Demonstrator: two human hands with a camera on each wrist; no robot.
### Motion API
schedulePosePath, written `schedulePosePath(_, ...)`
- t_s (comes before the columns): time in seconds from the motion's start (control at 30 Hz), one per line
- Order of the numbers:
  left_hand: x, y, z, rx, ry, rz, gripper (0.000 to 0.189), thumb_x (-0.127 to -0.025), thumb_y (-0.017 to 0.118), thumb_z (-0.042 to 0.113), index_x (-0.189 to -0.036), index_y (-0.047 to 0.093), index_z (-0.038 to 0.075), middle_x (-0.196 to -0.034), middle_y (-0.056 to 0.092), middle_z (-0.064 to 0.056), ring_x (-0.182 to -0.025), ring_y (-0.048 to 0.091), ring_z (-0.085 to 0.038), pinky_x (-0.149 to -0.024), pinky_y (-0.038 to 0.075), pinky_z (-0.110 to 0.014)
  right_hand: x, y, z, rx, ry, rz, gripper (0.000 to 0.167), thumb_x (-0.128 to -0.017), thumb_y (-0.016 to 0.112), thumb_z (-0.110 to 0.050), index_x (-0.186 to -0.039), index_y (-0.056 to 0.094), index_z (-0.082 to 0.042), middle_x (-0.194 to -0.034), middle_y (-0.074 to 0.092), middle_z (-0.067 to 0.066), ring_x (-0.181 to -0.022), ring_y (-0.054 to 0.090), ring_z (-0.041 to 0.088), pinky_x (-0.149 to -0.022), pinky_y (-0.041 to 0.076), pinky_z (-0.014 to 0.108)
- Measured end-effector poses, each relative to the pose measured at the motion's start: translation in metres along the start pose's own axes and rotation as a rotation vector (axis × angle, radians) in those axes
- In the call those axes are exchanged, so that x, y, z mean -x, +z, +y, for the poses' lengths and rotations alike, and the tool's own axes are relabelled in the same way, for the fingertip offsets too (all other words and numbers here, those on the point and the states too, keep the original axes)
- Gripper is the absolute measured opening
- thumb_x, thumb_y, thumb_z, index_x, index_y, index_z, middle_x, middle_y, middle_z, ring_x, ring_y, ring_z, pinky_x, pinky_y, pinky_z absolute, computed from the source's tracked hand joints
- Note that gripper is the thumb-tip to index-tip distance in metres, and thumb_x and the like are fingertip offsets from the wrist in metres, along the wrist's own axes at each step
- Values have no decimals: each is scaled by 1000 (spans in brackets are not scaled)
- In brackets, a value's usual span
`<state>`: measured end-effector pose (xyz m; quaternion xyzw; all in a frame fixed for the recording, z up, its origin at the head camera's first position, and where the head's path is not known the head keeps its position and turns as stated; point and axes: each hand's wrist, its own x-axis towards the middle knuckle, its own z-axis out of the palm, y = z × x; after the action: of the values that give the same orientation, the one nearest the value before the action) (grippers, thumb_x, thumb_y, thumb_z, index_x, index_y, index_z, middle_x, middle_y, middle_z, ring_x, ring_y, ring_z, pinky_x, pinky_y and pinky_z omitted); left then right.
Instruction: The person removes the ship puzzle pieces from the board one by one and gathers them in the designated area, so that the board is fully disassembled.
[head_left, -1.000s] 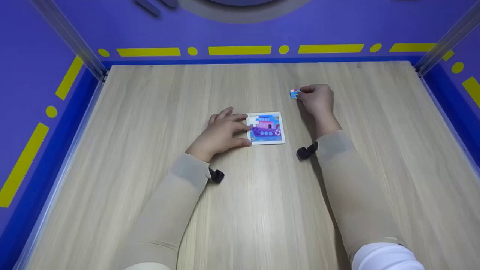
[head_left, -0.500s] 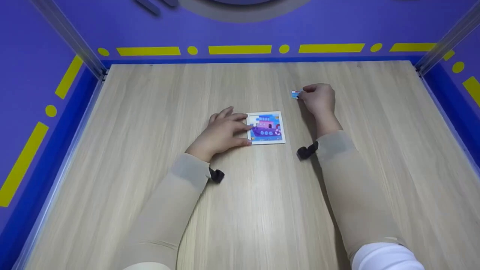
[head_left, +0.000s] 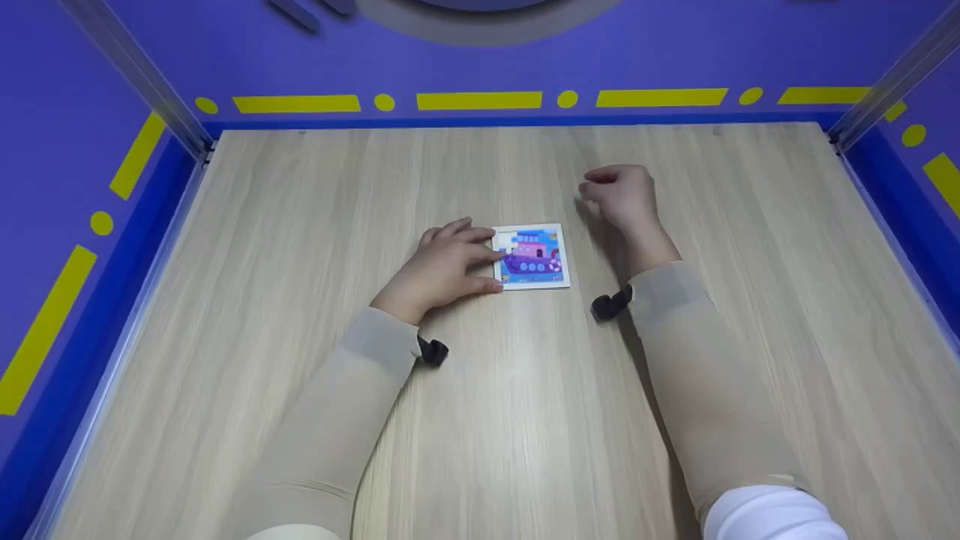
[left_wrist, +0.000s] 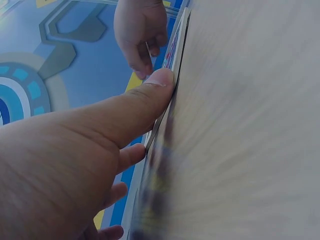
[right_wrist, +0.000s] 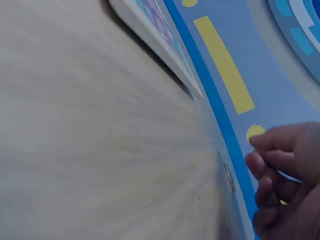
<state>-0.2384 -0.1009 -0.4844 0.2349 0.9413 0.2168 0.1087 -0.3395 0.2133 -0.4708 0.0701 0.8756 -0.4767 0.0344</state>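
"Where's the puzzle, and how does it handle?"

"The wooden table [head_left: 517,420] carries the boat picture puzzle [head_left: 536,286], flat near the middle. I judge it light and stiff, slightly slick on the face; the white rim is the place to take hold, since pressing on the picture might shift pieces."

"And your fingers?"

"On my left hand [head_left: 450,262] they're spread apart, thumb and fingertips touching the puzzle's left side. On my right hand [head_left: 622,196], beyond it to the right, they're bent with the tips near each other; I can't tell whether they pinch anything."

"What's different?"

"The earlier frame shows a blue printed piece at my right fingertips; now the head view shows none of its face, and that hand sits slightly further left. My right wrist view has a small thin object [right_wrist: 228,177], too unclear to name."
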Motion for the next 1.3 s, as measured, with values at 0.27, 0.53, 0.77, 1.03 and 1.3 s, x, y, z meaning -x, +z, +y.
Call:
schedulePosePath(0.27,1,1,-1,-21,20,2,61,-103,77,60,-157,70,32,-181,47,2,-179,20,-36,-143,16,-64,9,16,-8,70,-204,-272,30,-105,78,-17,-132,83,-7,-128,76,15,-109,62,25,-88,53,29)
schedulePosePath(0.53,1,0,-2,-12,17,-2,61,-103,77,60,-157,70,32,-181,47,3,-179,18,-36,-143,15,-66,22,32,-18,214,-331,-504,31,-98,87,-15,-129,86,-14,-121,79,11,-107,62,26,-96,52,37)
schedulePosePath(0.77,1,1,-3,-8,26,3,61,-103,76,61,-157,69,33,-181,46,3,-179,17,-37,-142,15,-68,28,37,-22,320,-365,-595,44,-96,90,-15,-139,80,-15,-133,77,9,-121,65,29,-115,54,50)
schedulePosePath(1.03,0,0,-3,-13,29,2,61,-104,76,61,-157,69,32,-181,46,2,-179,18,-37,-142,16,-68,28,38,-22,356,-392,-639,42,-98,88,-13,-138,82,-16,-137,74,11,-127,64,31,-120,53,54)
schedulePosePath(1.3,1,0,-1,-16,27,3,61,-104,76,60,-157,70,32,-181,46,2,-179,19,-38,-142,17,-68,28,39,-21,356,-395,-636,38,-98,88,-12,-136,84,-17,-138,74,10,-129,65,30,-120,53,53)
